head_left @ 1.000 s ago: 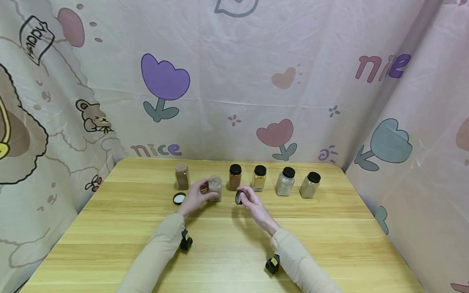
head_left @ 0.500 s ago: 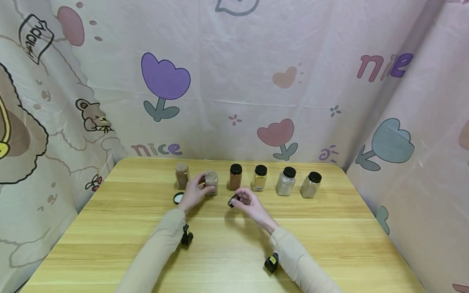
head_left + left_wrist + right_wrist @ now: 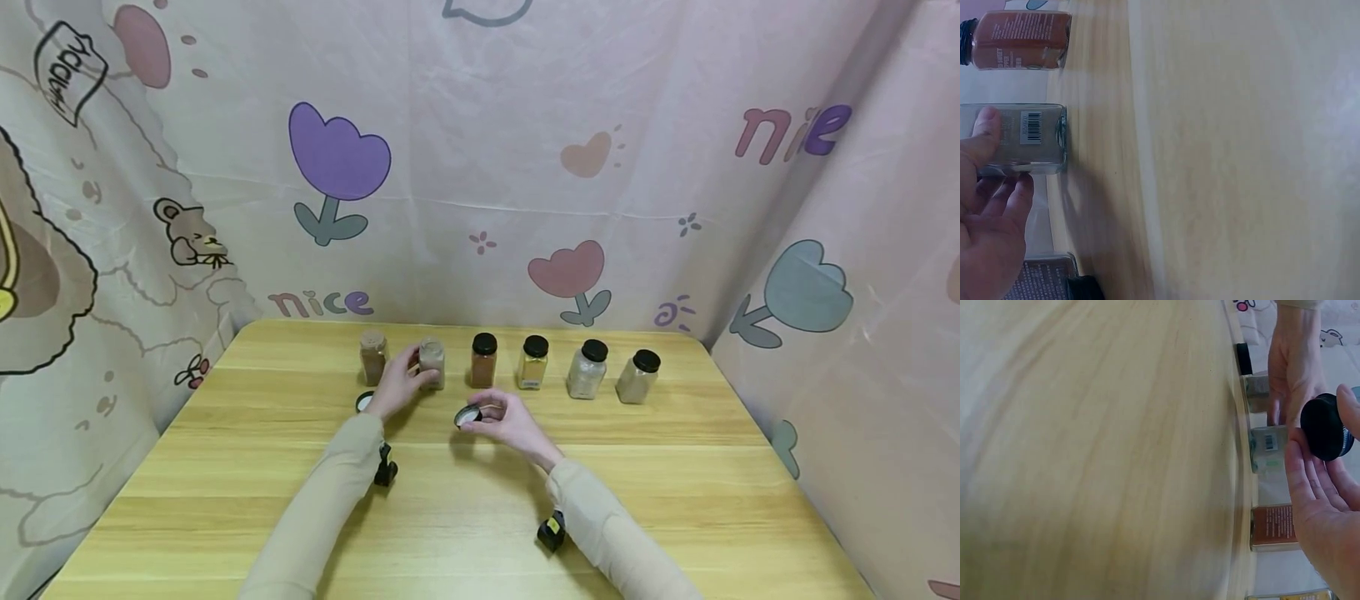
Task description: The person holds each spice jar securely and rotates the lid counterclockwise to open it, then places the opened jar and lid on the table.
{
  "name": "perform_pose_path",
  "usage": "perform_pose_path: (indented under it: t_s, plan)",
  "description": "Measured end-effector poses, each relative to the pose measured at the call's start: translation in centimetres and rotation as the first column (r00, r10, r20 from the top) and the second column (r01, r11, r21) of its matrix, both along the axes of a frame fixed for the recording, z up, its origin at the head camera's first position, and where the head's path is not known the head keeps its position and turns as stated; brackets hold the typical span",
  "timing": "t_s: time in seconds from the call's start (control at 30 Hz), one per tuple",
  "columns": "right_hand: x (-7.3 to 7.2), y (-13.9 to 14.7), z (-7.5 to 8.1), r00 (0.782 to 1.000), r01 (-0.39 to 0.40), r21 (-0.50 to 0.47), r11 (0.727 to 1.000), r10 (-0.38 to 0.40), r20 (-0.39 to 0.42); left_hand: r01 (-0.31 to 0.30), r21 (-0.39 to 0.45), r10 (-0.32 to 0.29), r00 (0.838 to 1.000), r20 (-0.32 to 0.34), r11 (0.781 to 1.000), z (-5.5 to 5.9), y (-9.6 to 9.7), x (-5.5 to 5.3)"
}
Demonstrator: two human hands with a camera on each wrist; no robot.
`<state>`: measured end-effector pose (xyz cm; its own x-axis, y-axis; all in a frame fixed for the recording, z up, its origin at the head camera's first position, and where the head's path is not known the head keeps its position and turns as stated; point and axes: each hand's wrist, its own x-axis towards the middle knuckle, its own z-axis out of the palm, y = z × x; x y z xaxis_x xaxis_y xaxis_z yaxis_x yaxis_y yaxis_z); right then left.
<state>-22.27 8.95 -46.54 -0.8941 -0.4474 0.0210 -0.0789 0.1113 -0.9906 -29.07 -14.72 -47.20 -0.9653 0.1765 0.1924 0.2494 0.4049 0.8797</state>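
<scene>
My left hand [image 3: 400,386] grips a clear glass spice jar [image 3: 432,360] of grey-beige powder, thumb on its near side. The jar is upright and lidless, in line with the others; its barcode label [image 3: 1032,127] shows in the left wrist view. Thumb and fingers of my right hand [image 3: 516,423] pinch a black screw lid [image 3: 467,416] above the table, its white inside facing up. In the right wrist view the lid [image 3: 1322,428] shows its black outer face. Left of my left hand stands another lidless jar [image 3: 373,367] of brown powder.
A second black lid [image 3: 364,402] lies white side up, partly behind my left hand. To the right stand capped jars: red-brown [image 3: 483,367], yellow [image 3: 533,368], white [image 3: 586,377] and beige [image 3: 636,383]. A patterned cloth [image 3: 450,167] hangs behind the wooden table [image 3: 675,500].
My left hand has moved the jar back and slightly left, into the row. My right hand has shifted left and turned the lid from edge-on to white side up.
</scene>
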Motion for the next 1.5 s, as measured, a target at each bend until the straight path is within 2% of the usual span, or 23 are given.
perform_pose_path:
  t_s: [0.2, 0.47, 0.6, 0.73, 0.9, 1.13, 1.23, 1.37, 1.5]
  plan:
    - [-0.1, 0.0, -0.1, 1.000, -0.011, 0.040, 0.999, 0.011, -0.001, 0.007, -0.034, -0.007, 1.000, 0.002, 0.999, 0.1, 0.0, -0.6]
    - [-0.7, -0.9, -0.2, 0.999, -0.038, 0.126, 0.991, 0.041, -0.017, -0.017, -0.059, 0.018, 1.000, 0.011, 0.998, 0.4, -0.2, -0.9]
    - [-1.4, -1.7, -0.5, 0.999, -0.037, 0.150, 0.988, 0.037, -0.002, -0.018, -0.086, 0.017, 1.000, -0.012, 0.996, 0.4, -0.3, -1.1]
    - [-2.2, -2.4, -0.7, 0.998, -0.012, 0.233, 0.972, 0.027, -0.063, -0.004, -0.112, 0.001, 1.000, -0.029, 0.994, 0.4, -0.5, -1.1]
    - [-3.1, -3.2, -0.8, 0.987, 0.032, 0.344, 0.939, 0.025, -0.159, -0.025, -0.184, 0.015, 0.998, -0.055, 0.983, 0.4, -0.6, -0.6]
    - [-3.7, -4.2, -0.6, 0.979, 0.061, 0.410, 0.910, 0.025, -0.203, -0.074, -0.261, 0.050, 0.994, -0.096, 0.962, 1.0, -0.4, 0.7]
    - [-4.0, -4.8, -0.7, 0.976, 0.068, 0.411, 0.909, 0.025, -0.215, -0.084, -0.251, 0.062, 0.993, -0.097, 0.964, 1.1, -0.5, 1.3]
    - [-4.4, -5.6, -0.9, 0.972, 0.086, 0.426, 0.901, 0.018, -0.234, -0.099, -0.185, 0.083, 0.992, -0.090, 0.978, 1.1, -0.8, 2.1]
    - [-4.6, -6.2, -1.2, 0.963, 0.129, 0.449, 0.884, -0.003, -0.269, -0.107, -0.155, 0.089, 0.989, -0.120, 0.982, 0.9, -1.3, 2.5]
